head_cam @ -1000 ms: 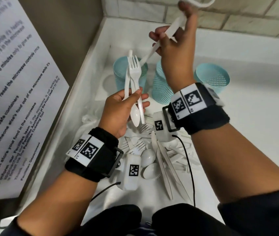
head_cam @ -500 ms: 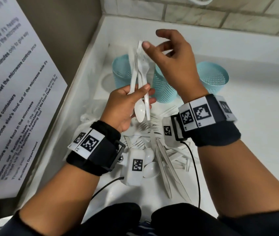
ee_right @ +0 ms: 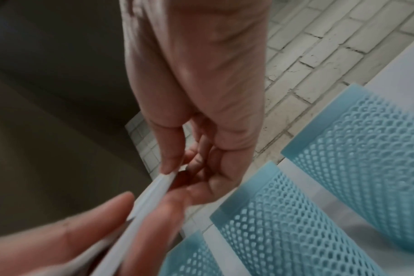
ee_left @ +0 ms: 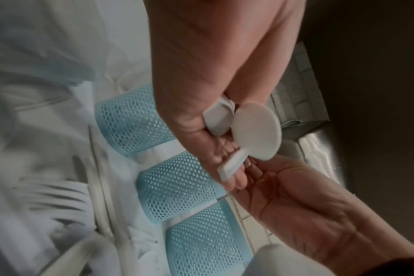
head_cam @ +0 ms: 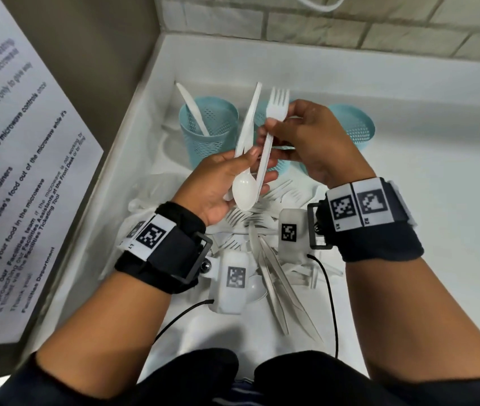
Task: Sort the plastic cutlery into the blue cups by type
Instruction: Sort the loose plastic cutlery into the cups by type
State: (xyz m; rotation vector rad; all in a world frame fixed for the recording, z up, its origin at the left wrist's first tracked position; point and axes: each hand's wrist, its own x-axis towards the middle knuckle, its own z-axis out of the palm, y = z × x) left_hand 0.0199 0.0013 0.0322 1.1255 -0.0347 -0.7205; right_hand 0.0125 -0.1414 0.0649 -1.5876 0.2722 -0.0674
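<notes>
My left hand (head_cam: 227, 174) grips a white spoon (head_cam: 244, 191), bowl down, with a long white handle rising from the fist. My right hand (head_cam: 306, 136) pinches the neck of a white fork (head_cam: 277, 104), tines up; its lower handle still lies across my left fingers. Three blue mesh cups stand behind: the left cup (head_cam: 209, 133) holds one knife (head_cam: 190, 108), the middle one is mostly hidden by my hands, and the right cup (head_cam: 353, 127) looks empty. In the left wrist view the spoon bowl (ee_left: 255, 130) sits at my fingertips. In the right wrist view thumb and finger pinch the fork handle (ee_right: 151, 198).
A pile of loose white cutlery (head_cam: 277, 282) lies on the white counter (head_cam: 408, 200) under my wrists. A grey side wall with a printed notice (head_cam: 13, 186) stands at the left. A brick wall (head_cam: 291, 19) closes the back.
My right hand dropped from high over the cups, leaving a knife in the left cup, and came to the bundle in my left hand. It now pinches the fork.
</notes>
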